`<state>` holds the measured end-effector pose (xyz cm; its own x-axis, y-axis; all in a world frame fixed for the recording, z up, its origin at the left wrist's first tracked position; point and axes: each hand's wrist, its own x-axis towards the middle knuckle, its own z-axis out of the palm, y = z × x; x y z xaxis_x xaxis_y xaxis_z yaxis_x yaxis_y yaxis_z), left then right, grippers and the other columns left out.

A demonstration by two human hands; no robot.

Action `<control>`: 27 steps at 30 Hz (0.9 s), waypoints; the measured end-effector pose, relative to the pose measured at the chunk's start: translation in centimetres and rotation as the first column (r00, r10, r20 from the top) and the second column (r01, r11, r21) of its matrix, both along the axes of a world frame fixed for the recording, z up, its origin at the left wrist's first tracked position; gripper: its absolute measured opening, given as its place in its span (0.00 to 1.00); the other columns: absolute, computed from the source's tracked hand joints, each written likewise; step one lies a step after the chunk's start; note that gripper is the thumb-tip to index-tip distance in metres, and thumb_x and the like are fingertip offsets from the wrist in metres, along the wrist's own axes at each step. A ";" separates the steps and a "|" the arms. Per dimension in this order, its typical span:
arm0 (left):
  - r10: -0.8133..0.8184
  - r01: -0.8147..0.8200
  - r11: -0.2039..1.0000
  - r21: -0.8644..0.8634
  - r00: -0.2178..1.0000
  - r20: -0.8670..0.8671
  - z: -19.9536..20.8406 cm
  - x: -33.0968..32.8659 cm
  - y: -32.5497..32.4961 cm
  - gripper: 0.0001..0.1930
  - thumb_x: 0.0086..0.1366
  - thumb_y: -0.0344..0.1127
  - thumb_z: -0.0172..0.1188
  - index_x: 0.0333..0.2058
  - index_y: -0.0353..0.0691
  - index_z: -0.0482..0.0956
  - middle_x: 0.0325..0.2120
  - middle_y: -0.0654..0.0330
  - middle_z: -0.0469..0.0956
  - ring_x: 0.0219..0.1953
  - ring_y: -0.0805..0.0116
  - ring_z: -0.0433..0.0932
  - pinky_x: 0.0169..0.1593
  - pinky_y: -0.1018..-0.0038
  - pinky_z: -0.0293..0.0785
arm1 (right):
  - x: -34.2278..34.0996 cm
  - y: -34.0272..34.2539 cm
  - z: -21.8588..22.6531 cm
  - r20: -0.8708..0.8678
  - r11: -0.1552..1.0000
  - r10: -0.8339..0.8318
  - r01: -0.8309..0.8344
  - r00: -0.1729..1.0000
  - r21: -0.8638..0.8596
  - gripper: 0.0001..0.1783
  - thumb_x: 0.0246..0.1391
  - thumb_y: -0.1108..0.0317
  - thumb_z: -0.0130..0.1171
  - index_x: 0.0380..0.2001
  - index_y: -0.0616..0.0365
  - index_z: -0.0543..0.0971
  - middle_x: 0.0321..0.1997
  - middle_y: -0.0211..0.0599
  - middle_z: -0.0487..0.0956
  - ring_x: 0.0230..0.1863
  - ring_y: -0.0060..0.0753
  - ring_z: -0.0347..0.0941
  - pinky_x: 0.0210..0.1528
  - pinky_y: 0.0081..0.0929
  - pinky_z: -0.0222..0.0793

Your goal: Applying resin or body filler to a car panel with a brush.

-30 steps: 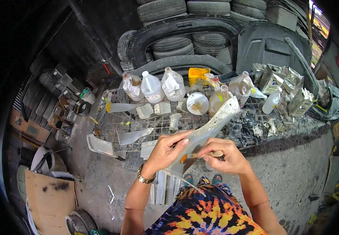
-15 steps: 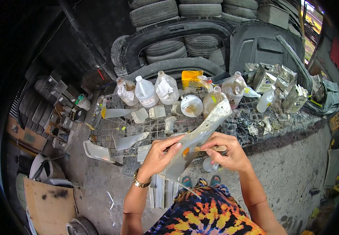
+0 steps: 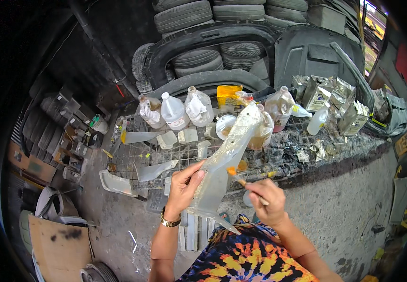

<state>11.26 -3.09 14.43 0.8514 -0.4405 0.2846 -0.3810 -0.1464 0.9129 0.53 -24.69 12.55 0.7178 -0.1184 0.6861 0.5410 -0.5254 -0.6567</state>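
Note:
My left hand (image 3: 185, 187) grips the left edge of a long, translucent whitish molded panel (image 3: 216, 186), thumb on its face. The panel slants up and away over the bench, its far end rough and pale, its near end narrowing to a point by my shirt. In my right hand (image 3: 268, 201), fingers closed around the handle, is a paintbrush (image 3: 239, 179) with orange bristles. The bristles are at the panel's right edge; whether they touch it I cannot tell. Behind the panel's far end stands a plastic jug (image 3: 263, 134), partly covered, and a white bowl (image 3: 223, 126) with brownish residue.
A grimy grid-topped bench (image 3: 161, 152) carries several plastic jugs (image 3: 174, 112), pale molded pieces (image 3: 156, 170), a yellow bag (image 3: 229, 95), a squeeze bottle (image 3: 318, 120) and metal cans (image 3: 353, 120). Stacked tires (image 3: 184, 18) and dark car panels rise behind. Cardboard (image 3: 60, 246) leans at lower left.
The panel's far end has swung left and is more upright. My right hand has drawn back toward me, and the brush has moved from the panel's face to its right edge.

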 end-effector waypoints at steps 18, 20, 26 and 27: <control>0.036 -0.034 0.997 -0.065 0.998 0.042 -0.2 -0.5 0.4 0.15 0.64 0.27 0.57 0.49 0.31 0.76 0.36 0.57 0.82 0.34 0.79 0.77 0.38 0.81 0.72 | -0.1 1.6 1.2 -0.289 0.914 0.406 -0.389 0.867 0.116 0.09 0.54 0.73 0.60 0.38 0.63 0.79 0.29 0.39 0.76 0.26 0.34 0.73 0.27 0.26 0.68; 0.057 -0.053 0.996 -0.077 0.997 0.056 -0.1 -0.7 0.4 0.15 0.64 0.27 0.57 0.49 0.31 0.76 0.36 0.56 0.82 0.34 0.79 0.78 0.38 0.81 0.72 | -0.1 1.2 0.3 -0.291 0.887 0.460 -0.421 0.839 0.189 0.08 0.54 0.74 0.60 0.38 0.64 0.79 0.29 0.39 0.76 0.26 0.32 0.73 0.28 0.26 0.68; 0.088 -0.082 0.995 -0.058 0.990 0.113 -0.2 -0.8 1.1 0.15 0.64 0.28 0.57 0.49 0.31 0.76 0.32 0.58 0.82 0.30 0.80 0.76 0.35 0.82 0.70 | -0.1 -1.1 2.0 0.018 0.994 0.100 -0.100 0.995 0.040 0.12 0.49 0.73 0.63 0.39 0.61 0.78 0.31 0.40 0.78 0.27 0.35 0.75 0.28 0.25 0.70; 0.080 -0.074 0.996 -0.059 0.990 0.113 -0.1 -0.8 0.9 0.15 0.64 0.28 0.57 0.49 0.31 0.76 0.32 0.58 0.82 0.30 0.80 0.76 0.35 0.82 0.70 | -0.1 -1.0 1.9 0.018 0.995 0.091 -0.092 0.996 0.040 0.12 0.49 0.73 0.63 0.39 0.61 0.78 0.31 0.40 0.78 0.27 0.35 0.75 0.28 0.25 0.70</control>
<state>10.48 -2.19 14.28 0.8424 -0.3564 0.4042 -0.4733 -0.1308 0.8711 0.45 -25.66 14.46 0.7156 -0.0807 0.6939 0.5964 -0.4466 -0.6670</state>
